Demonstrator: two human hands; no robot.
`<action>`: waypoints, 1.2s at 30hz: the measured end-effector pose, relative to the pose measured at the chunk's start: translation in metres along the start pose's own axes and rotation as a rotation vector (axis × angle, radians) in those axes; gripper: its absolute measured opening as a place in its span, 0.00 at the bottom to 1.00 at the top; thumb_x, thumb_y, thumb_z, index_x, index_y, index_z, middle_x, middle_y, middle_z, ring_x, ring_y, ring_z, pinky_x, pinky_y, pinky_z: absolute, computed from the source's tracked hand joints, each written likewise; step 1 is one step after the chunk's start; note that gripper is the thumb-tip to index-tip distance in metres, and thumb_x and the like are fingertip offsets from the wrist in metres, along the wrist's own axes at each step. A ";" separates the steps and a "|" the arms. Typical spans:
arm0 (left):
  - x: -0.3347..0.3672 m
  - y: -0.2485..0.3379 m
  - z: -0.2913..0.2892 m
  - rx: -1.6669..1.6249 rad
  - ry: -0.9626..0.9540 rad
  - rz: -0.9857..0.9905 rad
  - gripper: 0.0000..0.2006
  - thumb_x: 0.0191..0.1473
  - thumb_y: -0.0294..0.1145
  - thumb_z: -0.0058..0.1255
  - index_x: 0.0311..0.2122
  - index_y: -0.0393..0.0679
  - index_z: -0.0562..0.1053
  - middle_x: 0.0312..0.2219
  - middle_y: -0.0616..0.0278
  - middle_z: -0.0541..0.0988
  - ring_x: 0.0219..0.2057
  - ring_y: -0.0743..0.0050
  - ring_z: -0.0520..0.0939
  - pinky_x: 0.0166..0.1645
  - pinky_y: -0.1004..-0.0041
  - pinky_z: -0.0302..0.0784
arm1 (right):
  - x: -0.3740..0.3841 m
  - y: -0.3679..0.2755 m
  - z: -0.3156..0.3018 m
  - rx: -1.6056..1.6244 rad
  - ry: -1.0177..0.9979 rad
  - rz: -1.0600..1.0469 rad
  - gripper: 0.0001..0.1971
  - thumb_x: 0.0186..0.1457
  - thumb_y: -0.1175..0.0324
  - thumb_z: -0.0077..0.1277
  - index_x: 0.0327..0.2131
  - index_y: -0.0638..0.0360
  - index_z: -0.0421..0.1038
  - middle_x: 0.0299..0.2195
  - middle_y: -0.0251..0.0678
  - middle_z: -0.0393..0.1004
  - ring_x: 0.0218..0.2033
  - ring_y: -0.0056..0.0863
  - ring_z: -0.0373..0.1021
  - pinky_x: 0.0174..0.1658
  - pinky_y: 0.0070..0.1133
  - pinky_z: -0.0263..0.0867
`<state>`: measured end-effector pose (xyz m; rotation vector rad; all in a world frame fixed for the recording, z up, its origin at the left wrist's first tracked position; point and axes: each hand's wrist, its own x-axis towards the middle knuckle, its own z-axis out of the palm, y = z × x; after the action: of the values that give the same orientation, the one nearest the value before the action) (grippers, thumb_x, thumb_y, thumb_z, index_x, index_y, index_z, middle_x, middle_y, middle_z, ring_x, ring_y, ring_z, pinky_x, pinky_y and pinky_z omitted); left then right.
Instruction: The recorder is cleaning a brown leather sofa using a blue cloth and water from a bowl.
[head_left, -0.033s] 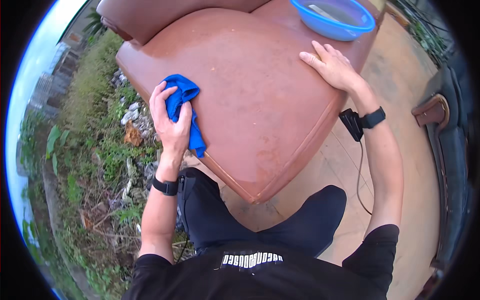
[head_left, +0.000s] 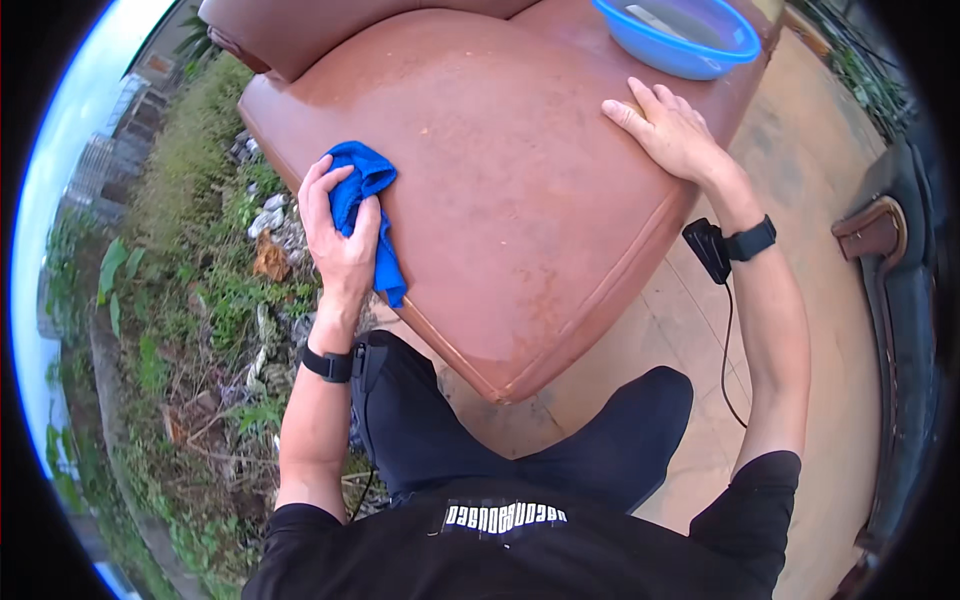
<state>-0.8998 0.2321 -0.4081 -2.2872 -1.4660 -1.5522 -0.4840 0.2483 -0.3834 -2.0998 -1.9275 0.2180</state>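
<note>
A blue cloth [head_left: 366,172] is bunched under my left hand [head_left: 338,240], whose fingers curl round it at the left edge of a brown leather-like sofa seat [head_left: 470,180]. One end of the cloth hangs down beside the seat's front left edge. On the seat's right side my right hand [head_left: 668,135] lies flat, fingers spread, with nothing in it. Just beyond that hand sits a blue plastic basin [head_left: 665,52] with a pale strip inside. Small specks and scuffed patches mark the seat.
The sofa's brown backrest [head_left: 330,35] rises at the far left. Weeds and rubble [head_left: 200,330] lie along the left. A dark seat with a brown armrest [head_left: 872,230] stands on the tiled floor [head_left: 830,330] at right. A black device [head_left: 708,250] with a cable hangs by my right wrist.
The view has shifted slightly, so the sofa and basin appear a little displaced. Both hands keep nearly the same places; the cloth stays in my left hand.
</note>
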 end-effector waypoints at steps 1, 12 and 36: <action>-0.002 -0.001 -0.004 -0.014 0.001 -0.025 0.19 0.51 0.27 0.59 0.50 0.40 0.75 0.59 0.45 0.71 0.62 0.48 0.70 0.68 0.56 0.61 | -0.001 -0.003 0.003 0.026 -0.020 -0.036 0.47 0.62 0.27 0.35 0.70 0.57 0.55 0.67 0.53 0.60 0.69 0.52 0.54 0.70 0.43 0.50; -0.006 0.011 0.002 0.254 -0.056 -0.162 0.19 0.53 0.32 0.56 0.51 0.40 0.74 0.60 0.45 0.70 0.64 0.46 0.68 0.69 0.55 0.61 | 0.001 0.014 0.021 0.041 0.077 -0.249 0.42 0.65 0.34 0.38 0.68 0.61 0.58 0.65 0.63 0.58 0.67 0.60 0.53 0.69 0.54 0.44; -0.152 0.179 0.021 0.135 0.321 -0.421 0.24 0.48 0.30 0.59 0.54 0.44 0.73 0.61 0.47 0.68 0.64 0.48 0.68 0.67 0.58 0.62 | 0.029 0.045 0.041 0.241 0.067 -0.636 0.33 0.71 0.44 0.39 0.68 0.59 0.61 0.68 0.53 0.60 0.71 0.47 0.53 0.72 0.36 0.46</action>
<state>-0.7715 0.0383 -0.4484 -1.6296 -1.9635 -1.7428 -0.4503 0.2783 -0.4337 -1.2503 -2.2764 0.2219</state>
